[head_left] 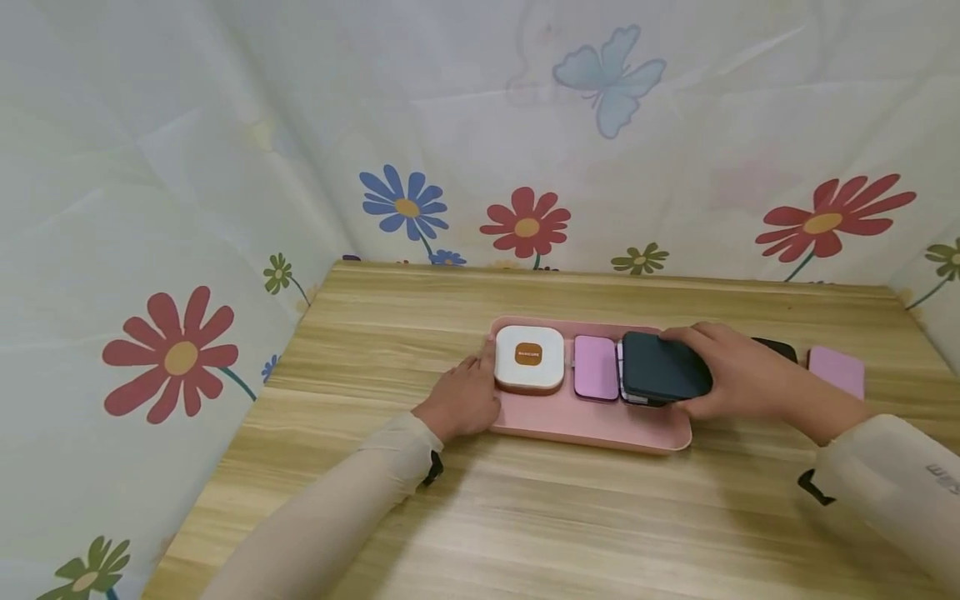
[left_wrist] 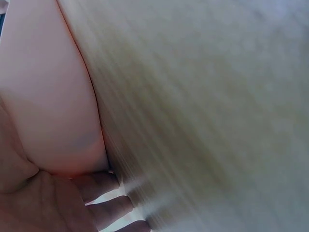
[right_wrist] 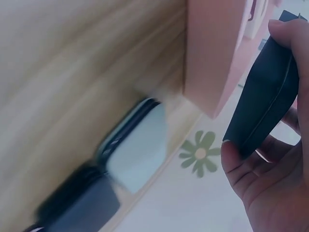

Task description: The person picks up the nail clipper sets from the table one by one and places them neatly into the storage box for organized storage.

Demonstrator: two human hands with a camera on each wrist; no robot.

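Here, the right hand (head_left: 738,375) is coming in from the right, forearm slanting up and to the left, knuckles facing up, and it is pinching a dark case (head_left: 663,367) between the thumb on the near side and the fingers along the far edge. That dark case is sitting over the right part of the pink tray (head_left: 570,421), overlapping a light-patterned case (head_left: 636,398); whether the two are touching, I cannot tell. Its long axis is running left to right in the head view, dipping slightly towards the right, with the right end lying in the grip; in the right wrist view its seam is slanting from upper right to lower left. Over on the other side, the left hand (head_left: 465,398) is reaching up and to the right, resting against the tray's left end, fingers lying straight and a little spread in the left wrist view. Inside the tray, a white case (head_left: 528,358) is filling the left end, and a purple case (head_left: 596,367) is standing between it and the patterned one. Out on the table (head_left: 375,350), a black case (head_left: 776,346) is peeking out behind the right hand, and a pink case (head_left: 836,369) is lying farther right.
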